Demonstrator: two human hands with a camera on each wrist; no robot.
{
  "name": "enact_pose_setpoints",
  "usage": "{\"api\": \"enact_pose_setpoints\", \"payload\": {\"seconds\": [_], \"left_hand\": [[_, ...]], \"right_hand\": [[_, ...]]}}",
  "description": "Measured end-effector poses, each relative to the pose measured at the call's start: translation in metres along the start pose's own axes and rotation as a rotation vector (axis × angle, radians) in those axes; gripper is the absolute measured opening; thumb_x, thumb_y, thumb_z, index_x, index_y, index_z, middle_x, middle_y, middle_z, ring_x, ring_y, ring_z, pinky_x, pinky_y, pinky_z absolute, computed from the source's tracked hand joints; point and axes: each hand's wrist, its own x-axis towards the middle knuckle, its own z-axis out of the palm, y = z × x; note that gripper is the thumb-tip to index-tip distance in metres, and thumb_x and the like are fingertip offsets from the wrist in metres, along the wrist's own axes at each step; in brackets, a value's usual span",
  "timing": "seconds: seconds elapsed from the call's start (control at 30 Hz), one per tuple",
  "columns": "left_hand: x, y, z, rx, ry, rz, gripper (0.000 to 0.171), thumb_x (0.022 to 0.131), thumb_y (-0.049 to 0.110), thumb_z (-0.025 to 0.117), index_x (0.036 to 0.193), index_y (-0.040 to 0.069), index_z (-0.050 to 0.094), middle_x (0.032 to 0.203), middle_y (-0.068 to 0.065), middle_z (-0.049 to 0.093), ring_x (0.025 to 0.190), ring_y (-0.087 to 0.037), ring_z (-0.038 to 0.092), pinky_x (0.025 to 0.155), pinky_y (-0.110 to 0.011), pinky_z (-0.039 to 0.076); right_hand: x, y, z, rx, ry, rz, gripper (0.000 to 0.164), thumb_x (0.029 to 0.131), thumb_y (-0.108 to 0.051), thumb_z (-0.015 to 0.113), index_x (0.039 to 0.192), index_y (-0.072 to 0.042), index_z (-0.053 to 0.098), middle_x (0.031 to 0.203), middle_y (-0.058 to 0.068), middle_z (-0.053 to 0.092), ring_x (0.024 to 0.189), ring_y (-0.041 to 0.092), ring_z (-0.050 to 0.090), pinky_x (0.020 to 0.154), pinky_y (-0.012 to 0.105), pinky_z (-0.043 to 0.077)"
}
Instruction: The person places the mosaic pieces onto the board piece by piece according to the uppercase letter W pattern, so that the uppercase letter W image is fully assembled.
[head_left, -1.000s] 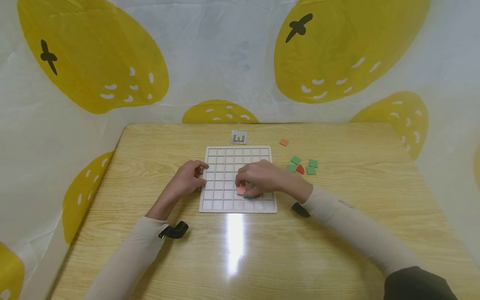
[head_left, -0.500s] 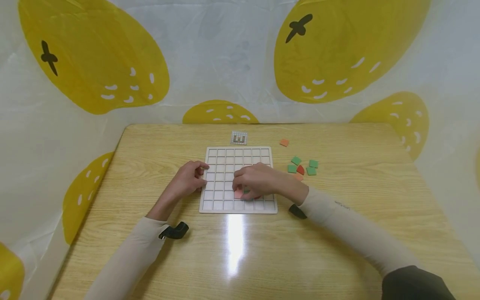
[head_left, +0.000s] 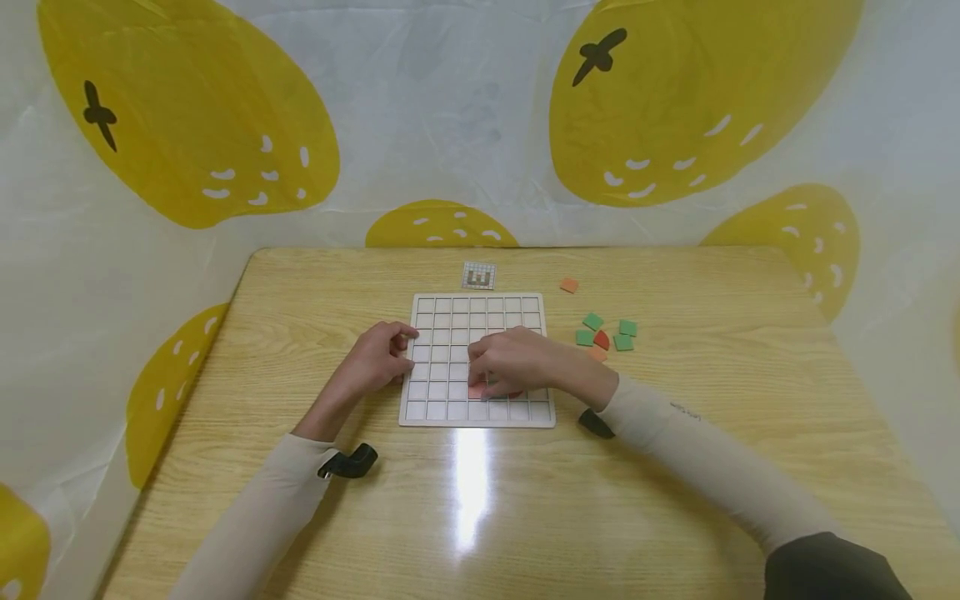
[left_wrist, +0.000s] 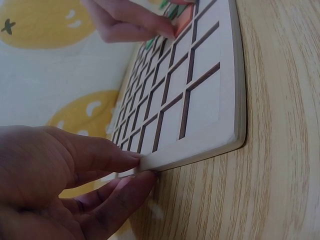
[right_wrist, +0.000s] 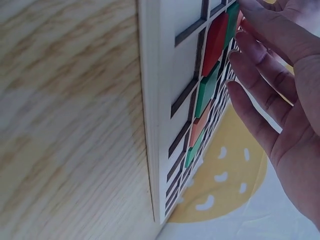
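Note:
A white gridded board (head_left: 437, 410) lies on the table. My left hand (head_left: 375, 358) pinches its left edge, thumb on top and a finger against the side (left_wrist: 141, 164). Over the lower right of the grid, my right hand (head_left: 517, 360) has a thumb and a finger at a salmon-orange square tile (head_left: 477, 391) in a cell; its other fingers (right_wrist: 257, 117) stay off the board. In the right wrist view a red tile (right_wrist: 215, 44), green tiles (right_wrist: 206, 91) and another orange tile (right_wrist: 199, 127) lie in cells. The right hand partly hides them in the head view.
Several green tiles (head_left: 627, 328), a red quarter-round tile (head_left: 602, 339) and an orange tile (head_left: 597, 354) lie right of the board. Another orange tile (head_left: 569, 285) is farther back. A small card with a printed grid pattern (head_left: 478, 276) lies behind the board.
The right hand has brought the salmon-orange tile slightly left and down into a cell, then hardly moved. An orange tile beside the board has come into sight. The left hand has stayed put.

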Motion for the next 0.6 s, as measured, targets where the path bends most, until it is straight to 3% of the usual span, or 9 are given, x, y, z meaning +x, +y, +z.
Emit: {"api": "enact_pose_setpoints", "payload": {"seconds": [0.27,0.6], "left_hand": [[0.000,0.001,0.000,-0.003,0.000,0.004,0.047,0.086,-0.007,0.068,0.132,-0.002,0.060,0.107,-0.018,0.051,0.087,-0.026,0.053,0.061,-0.031,0.054],[0.001,0.000,-0.001,0.033,0.001,0.018,0.047,0.086,-0.006,0.069,0.132,-0.003,0.060,0.106,-0.018,0.051,0.088,-0.026,0.052,0.061,-0.028,0.053]], "right_hand": [[-0.003,0.003,0.001,0.013,0.014,-0.002,0.018,0.094,-0.038,0.073,0.106,-0.026,0.077,0.093,-0.011,0.063,0.084,0.005,0.057,0.063,0.024,0.048],[-0.016,0.013,-0.001,0.035,0.067,0.058,0.031,0.091,-0.036,0.076,0.117,-0.019,0.074,0.100,-0.008,0.068,0.088,0.007,0.061,0.069,0.025,0.051]]}}
